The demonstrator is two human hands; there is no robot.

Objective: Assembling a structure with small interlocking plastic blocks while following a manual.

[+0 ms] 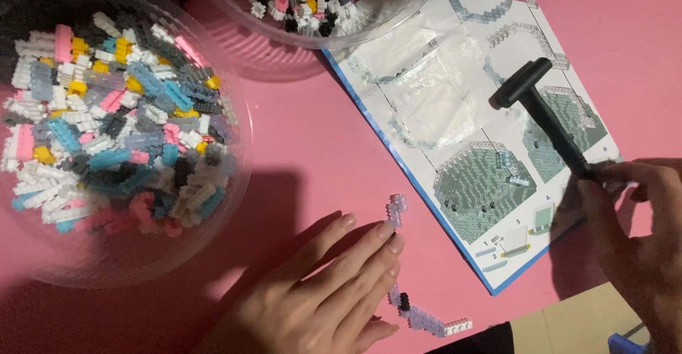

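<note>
My left hand (323, 286) lies flat on the pink table, fingers together, fingertips next to a small pale purple brick piece (396, 208). A strip of joined purple, white and dark bricks (420, 316) lies just right of that hand near the table's front edge. My right hand (636, 237) grips the handle of a small black hammer (541, 109), whose head hangs over the open instruction booklet (490, 123).
A large clear bowl (114, 254) of several small bricks in white, blue, pink, yellow and grey stands at the left. A second clear bowl (383, 20) of bricks sits at the top middle. The pink table (320, 133) ends at the lower right.
</note>
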